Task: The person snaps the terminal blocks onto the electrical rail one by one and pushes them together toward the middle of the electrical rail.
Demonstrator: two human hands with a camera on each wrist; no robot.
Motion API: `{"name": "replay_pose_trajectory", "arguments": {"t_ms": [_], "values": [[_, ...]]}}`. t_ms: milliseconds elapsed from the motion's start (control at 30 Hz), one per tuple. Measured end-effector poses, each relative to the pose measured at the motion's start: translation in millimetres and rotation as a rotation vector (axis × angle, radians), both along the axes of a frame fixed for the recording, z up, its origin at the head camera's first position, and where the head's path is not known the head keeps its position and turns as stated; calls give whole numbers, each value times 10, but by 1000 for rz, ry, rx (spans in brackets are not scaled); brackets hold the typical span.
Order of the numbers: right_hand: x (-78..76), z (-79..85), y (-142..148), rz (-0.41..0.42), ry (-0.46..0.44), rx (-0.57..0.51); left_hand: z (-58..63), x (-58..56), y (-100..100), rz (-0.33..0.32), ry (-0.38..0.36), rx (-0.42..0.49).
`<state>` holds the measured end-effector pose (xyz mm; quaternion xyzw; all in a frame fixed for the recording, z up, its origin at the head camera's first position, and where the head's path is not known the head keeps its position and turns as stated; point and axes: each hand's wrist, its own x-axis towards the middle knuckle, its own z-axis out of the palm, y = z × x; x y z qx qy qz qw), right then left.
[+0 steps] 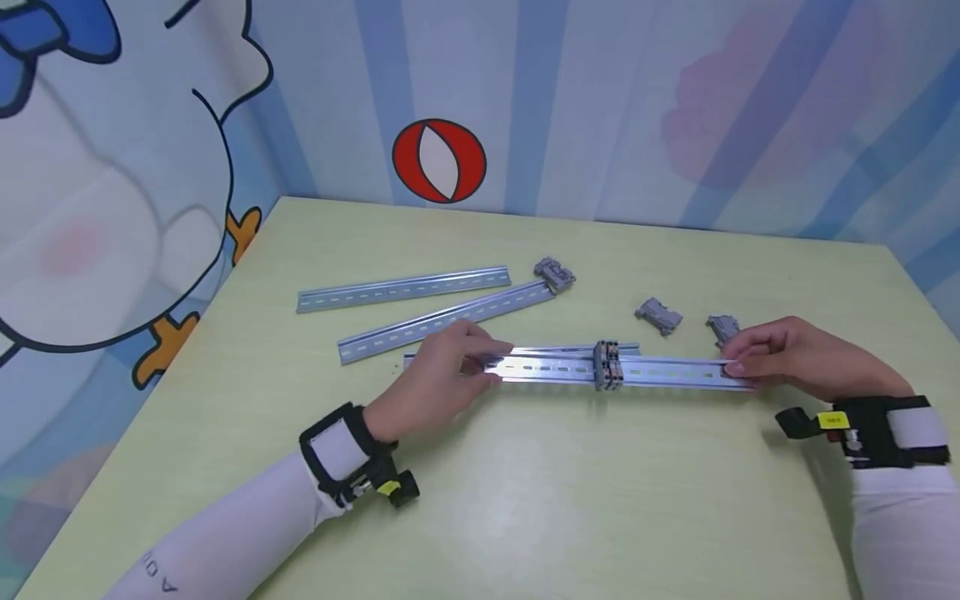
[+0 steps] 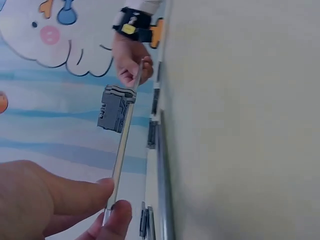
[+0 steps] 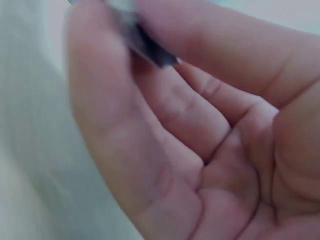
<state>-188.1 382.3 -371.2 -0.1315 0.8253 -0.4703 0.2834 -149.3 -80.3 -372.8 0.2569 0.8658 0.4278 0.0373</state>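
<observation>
A slotted metal DIN rail [image 1: 678, 373] is held up level above the table by both hands. My left hand [image 1: 435, 383] pinches its left end between thumb and fingers, and my right hand [image 1: 813, 362] pinches the right end. Near the rail's middle sits a small group of grey terminal blocks [image 1: 608, 367]. In the left wrist view these blocks [image 2: 114, 110] stick out from one face of the rail [image 2: 121, 155]. The right wrist view is blurred, with just a dark bit of the rail end [image 3: 150, 45] between thumb and finger.
Two more slotted rails, one farther back [image 1: 405, 289] and one slanted [image 1: 450, 322], lie on the table [image 1: 525, 517]. Another rail [image 1: 630, 349] lies partly hidden behind the held one. Loose grey blocks lie at the slanted rail's end [image 1: 555, 273], to the right [image 1: 659, 317] and beside my right hand [image 1: 722, 327].
</observation>
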Motion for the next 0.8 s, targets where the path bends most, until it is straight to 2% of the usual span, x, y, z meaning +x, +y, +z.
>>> {"name": "replay_pose_trajectory", "arguments": {"t_ms": [133,200,500,700,800], "values": [[44,56,156,-186,51,64,62,-207,198,6,30,84],[61,77,247,-242,86,89,79,-312,307,19,31,107],[97,83,563,-389,191,87,97,-746,821,74,-9,132],[125,27,731,-482,184,-13,109,-965,1188,99,-83,158],[130,-41,815,-514,168,18,74,-1049,1374,101,-115,180]]}}
